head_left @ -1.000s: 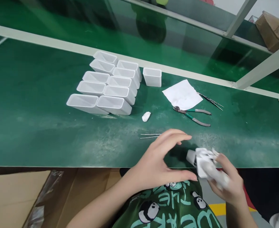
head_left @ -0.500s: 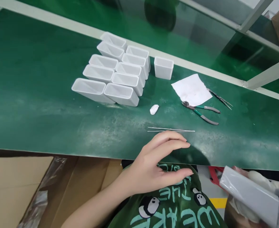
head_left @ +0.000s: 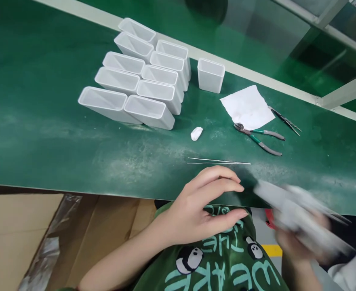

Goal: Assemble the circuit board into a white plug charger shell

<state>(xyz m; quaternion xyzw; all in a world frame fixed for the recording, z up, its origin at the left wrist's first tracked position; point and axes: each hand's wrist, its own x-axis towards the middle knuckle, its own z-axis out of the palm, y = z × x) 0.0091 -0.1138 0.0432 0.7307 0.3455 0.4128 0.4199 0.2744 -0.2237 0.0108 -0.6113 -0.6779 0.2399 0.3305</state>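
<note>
The right grip (head_left: 299,238) is clamped around a smooth white rectangular plastic housing (head_left: 295,212), blurred, held off the front edge of the matte green surface (head_left: 44,133). The left grip (head_left: 202,206) hangs spread and empty at that edge, fingers apart. Just beyond lie two thin straight metal wires (head_left: 218,161). Farther out sit a small white crumpled wad (head_left: 196,133), green-handled steel pliers (head_left: 258,135), a flat white paper sheet (head_left: 247,107) and slim metal tweezers (head_left: 285,120). A cluster of white open-topped plastic boxes (head_left: 141,81) stands left.
</note>
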